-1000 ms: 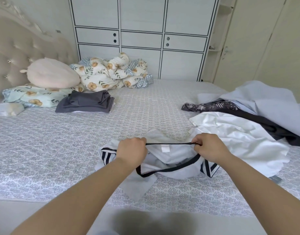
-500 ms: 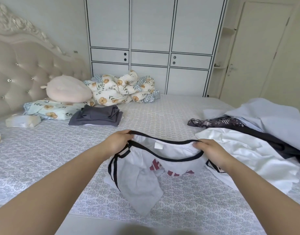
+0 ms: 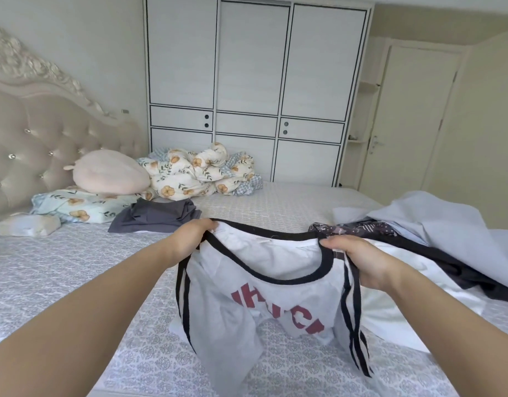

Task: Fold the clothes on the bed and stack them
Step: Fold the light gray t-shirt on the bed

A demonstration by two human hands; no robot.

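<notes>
both hands hold a white t-shirt point(image 3: 264, 285) with black trim and red lettering up above the bed point(image 3: 75, 270). the left hand point(image 3: 194, 239) and the right hand point(image 3: 358, 260) each have fingers curled around a shoulder beside the collar, and its hem trails onto the bed. a folded grey garment point(image 3: 158, 216) lies near the pillows; unfolded clothes point(image 3: 436, 245) are heaped at right.

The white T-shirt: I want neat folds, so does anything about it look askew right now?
Yes. The white T-shirt hangs bunched from the left hand and right hand, its red lettering crumpled and its lower part twisted on the bed.
</notes>
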